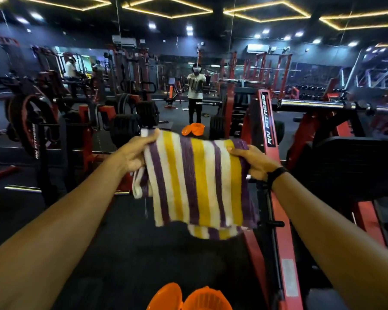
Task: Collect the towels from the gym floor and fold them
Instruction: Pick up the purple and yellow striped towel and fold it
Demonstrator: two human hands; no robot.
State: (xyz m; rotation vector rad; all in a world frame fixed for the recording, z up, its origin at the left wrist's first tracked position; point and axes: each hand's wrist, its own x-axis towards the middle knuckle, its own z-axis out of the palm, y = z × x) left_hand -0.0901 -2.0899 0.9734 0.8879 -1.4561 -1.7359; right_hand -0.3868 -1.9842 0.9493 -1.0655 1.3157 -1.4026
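Left hand (134, 153) and right hand (253, 162) each pinch a top corner of the striped towel (195, 182), doubled in mid-air; the uneven hanging layers could misalign the next fold

Matt, seemingly terry-cloth striped towel (195, 180); glossy chrome barbell (318, 105)

Both arms out front, striped towel (197, 182) (purple/yellow/white) held up at chest ht, doubled over. Left hand (136, 153) pinches its top-left corner, right hand (254, 163) grips top-right edge. Black band on right wrist. Red machine frame (272, 139) just beside towel, rt side. Orange shoes (189, 297) at bottom.
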